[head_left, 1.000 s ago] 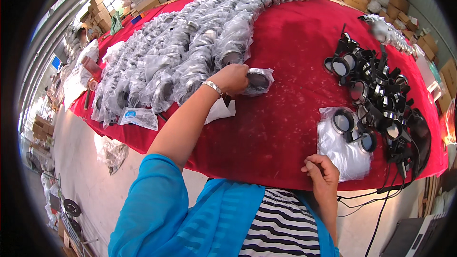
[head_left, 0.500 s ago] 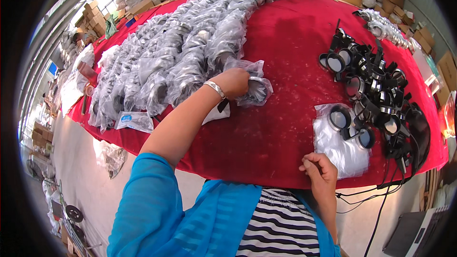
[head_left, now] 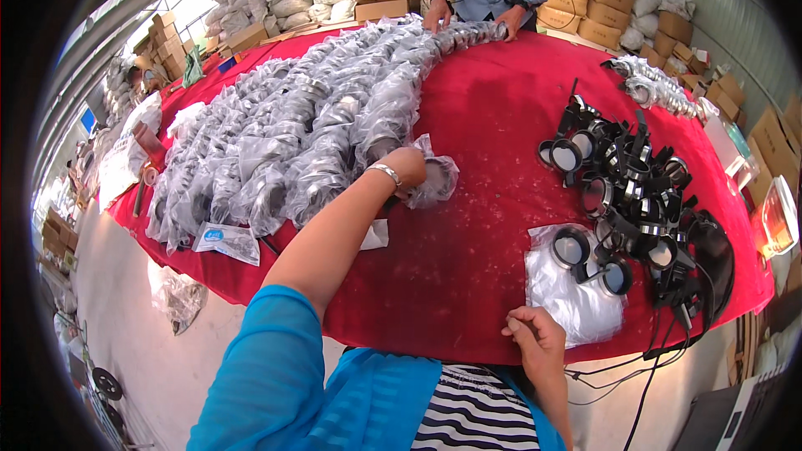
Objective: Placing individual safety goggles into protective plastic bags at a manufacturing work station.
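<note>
My left hand point(head_left: 404, 169), with a silver bracelet at the wrist, is closed on a round metal part in a clear plastic bag point(head_left: 436, 182). The hand hides part of it. This bag is beside the near end of a long row of similar bagged round parts point(head_left: 388, 121). My right hand point(head_left: 539, 341) hovers by the table's near edge, thumb and forefinger pinched together; anything between them is too small to make out. Just beyond it lies a stack of clear plastic bags point(head_left: 585, 313), with two black-rimmed round parts point(head_left: 571, 247) on top.
Several rows of bagged parts point(head_left: 284, 150) cover the left of the red-covered table point(head_left: 476, 284). Loose black round parts point(head_left: 639, 175) are heaped on the right, with black cables point(head_left: 652, 367) hanging nearby. Across the table, a co-worker's hands point(head_left: 510, 18) touch the far row end.
The view has tilted up, showing more of the co-worker. My left hand and the bagged part have come slightly closer to the row's end. My right hand keeps its pinch.
</note>
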`<action>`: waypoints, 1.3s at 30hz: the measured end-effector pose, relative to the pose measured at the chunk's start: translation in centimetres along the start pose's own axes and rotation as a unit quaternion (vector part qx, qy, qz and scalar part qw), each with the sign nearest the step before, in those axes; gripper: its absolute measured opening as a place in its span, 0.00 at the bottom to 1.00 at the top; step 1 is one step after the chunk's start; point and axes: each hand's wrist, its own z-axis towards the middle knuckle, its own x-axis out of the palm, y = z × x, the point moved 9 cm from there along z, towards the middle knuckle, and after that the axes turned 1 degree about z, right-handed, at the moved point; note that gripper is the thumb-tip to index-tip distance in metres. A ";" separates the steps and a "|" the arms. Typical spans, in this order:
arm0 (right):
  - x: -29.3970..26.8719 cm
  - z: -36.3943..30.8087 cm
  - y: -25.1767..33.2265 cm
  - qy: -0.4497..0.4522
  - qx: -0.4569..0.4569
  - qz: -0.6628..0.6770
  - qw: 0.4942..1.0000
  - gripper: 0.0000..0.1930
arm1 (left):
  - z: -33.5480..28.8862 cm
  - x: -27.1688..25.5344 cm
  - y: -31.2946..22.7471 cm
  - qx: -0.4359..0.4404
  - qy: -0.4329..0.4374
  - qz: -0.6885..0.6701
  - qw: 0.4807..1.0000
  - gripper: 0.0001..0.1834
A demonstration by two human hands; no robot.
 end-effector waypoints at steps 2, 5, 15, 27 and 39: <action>-0.1 0.0 0.0 0.001 -0.007 -0.002 1.000 0.05 | -1.2 -1.5 1.1 -0.092 -0.058 -0.118 0.987 0.11; 0.0 0.0 0.3 0.006 -0.020 -0.014 1.000 0.05 | -2.8 -1.4 3.3 -0.237 -0.175 -0.302 0.907 0.16; 0.3 -0.1 1.3 -0.014 -0.070 -0.081 0.994 0.05 | -1.2 -0.8 2.5 -0.217 0.077 -0.281 0.931 0.12; 0.2 -0.3 1.5 -0.009 -0.093 -0.068 0.993 0.05 | -5.9 -1.1 2.6 -0.235 -0.254 -0.342 0.873 0.13; -0.1 -0.3 1.1 -0.018 -0.094 -0.064 0.993 0.05 | -3.7 -8.6 1.6 -0.226 -0.136 -0.264 0.928 0.15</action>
